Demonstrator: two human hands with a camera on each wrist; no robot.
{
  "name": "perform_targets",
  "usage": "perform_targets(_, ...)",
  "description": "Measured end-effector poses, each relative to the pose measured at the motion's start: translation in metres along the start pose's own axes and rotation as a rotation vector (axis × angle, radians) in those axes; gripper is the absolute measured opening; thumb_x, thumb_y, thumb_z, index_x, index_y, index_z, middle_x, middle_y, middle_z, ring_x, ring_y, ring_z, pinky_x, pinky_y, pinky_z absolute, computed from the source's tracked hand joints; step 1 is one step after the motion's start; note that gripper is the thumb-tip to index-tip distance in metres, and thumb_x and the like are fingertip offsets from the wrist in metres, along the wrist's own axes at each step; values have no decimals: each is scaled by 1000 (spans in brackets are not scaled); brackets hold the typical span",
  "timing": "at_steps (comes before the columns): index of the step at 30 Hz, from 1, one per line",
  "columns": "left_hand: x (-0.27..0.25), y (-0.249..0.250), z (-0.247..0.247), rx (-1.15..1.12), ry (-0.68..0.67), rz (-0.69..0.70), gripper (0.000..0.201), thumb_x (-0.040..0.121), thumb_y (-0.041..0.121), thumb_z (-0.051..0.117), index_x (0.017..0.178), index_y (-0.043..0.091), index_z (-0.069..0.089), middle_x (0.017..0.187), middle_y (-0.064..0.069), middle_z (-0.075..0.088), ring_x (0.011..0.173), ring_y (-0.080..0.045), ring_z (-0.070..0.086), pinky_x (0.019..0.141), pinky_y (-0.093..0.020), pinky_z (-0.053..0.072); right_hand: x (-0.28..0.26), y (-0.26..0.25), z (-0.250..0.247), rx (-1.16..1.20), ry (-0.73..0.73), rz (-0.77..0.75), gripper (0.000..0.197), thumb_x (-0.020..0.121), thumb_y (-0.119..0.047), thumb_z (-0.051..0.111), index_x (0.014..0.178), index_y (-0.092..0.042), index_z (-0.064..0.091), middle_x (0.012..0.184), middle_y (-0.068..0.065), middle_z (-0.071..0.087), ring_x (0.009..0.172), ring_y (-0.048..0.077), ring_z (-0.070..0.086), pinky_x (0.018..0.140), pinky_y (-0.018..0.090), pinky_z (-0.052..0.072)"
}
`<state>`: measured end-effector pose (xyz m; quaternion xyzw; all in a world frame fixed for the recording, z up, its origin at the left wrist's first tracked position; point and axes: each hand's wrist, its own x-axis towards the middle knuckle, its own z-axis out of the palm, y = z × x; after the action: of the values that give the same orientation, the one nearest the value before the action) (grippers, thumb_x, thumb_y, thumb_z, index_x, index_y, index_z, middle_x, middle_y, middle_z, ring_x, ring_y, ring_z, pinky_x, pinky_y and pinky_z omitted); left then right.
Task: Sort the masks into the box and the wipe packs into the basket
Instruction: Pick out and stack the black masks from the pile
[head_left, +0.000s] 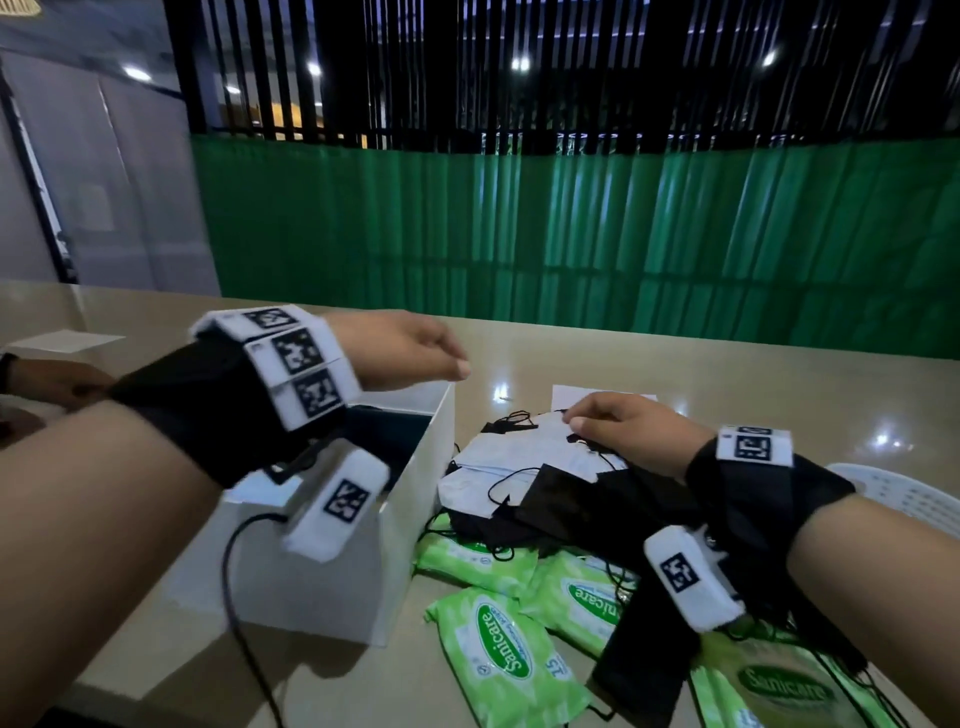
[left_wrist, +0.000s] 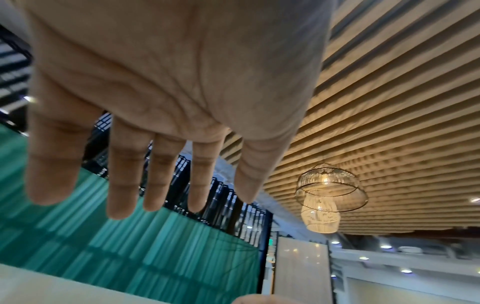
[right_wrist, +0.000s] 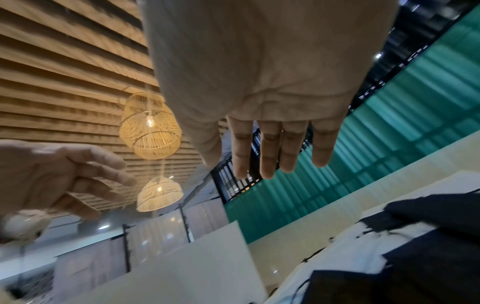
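Note:
My left hand hovers over the far corner of the white box; its fingers are straight and empty. Something dark lies inside the box. To the right of the box is a pile of white masks and black masks with tangled ear loops. My right hand is low over the pile's far side, its fingers extended and holding nothing; I cannot tell if they touch it. Green wipe packs lie in front of the pile, partly under another black mask. The white basket shows behind my right wrist.
Another person's hand rests on the table at the far left, near a white sheet of paper. A cable hangs from my left wrist camera down the front of the box. A green fence runs behind the table's far edge.

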<state>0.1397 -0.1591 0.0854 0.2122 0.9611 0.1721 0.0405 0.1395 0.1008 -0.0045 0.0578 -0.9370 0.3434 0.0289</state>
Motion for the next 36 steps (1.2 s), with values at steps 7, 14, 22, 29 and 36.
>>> perform_targets(7, 49, 66, 56, -243, -10, 102, 32, 89, 46, 55, 117, 33, 56, 118, 10, 59, 98, -8, 58, 90, -29, 48, -28, 74, -41, -30, 94, 329, 17, 90, -34, 59, 86, -18, 63, 77, -5, 58, 75, 13, 52, 67, 22, 38)
perform_targets(14, 101, 59, 140, -336, -194, -157, 47, 93, 41, 51, 131, 13, 48, 133, -6, 51, 121, -24, 50, 101, -32, 42, -60, 114, -45, -79, -33, 607, 33, 89, -44, 58, 108, -17, 62, 104, 4, 62, 95, 18, 57, 72, 24, 42)
perform_targets(22, 112, 25, 187, -203, -210, -313, 43, 92, 36, 54, 117, 0, 59, 119, -17, 61, 114, -26, 56, 82, -26, 42, -53, 136, -34, -177, -3, 697, 76, 84, -54, 59, 142, -14, 33, 138, 9, 49, 124, 25, 49, 100, 26, 37)
perform_targets(29, 124, 5, 207, -615, -24, -232, 14, 85, 21, 66, 78, 15, 56, 67, -1, 54, 57, -13, 49, 51, -21, 36, -40, 142, -31, -78, 63, 737, 73, 87, -47, 59, 143, -7, 32, 139, 10, 49, 124, 25, 49, 97, 22, 38)
perform_targets(36, 122, 2, 223, -1580, 74, -294, 21, 100, 9, 39, 94, 7, 59, 81, -9, 64, 67, -15, 57, 52, -19, 53, -35, 131, -23, -255, 51, 712, 60, 86, -54, 55, 134, -19, 46, 140, 6, 47, 127, 24, 46, 103, 28, 34)
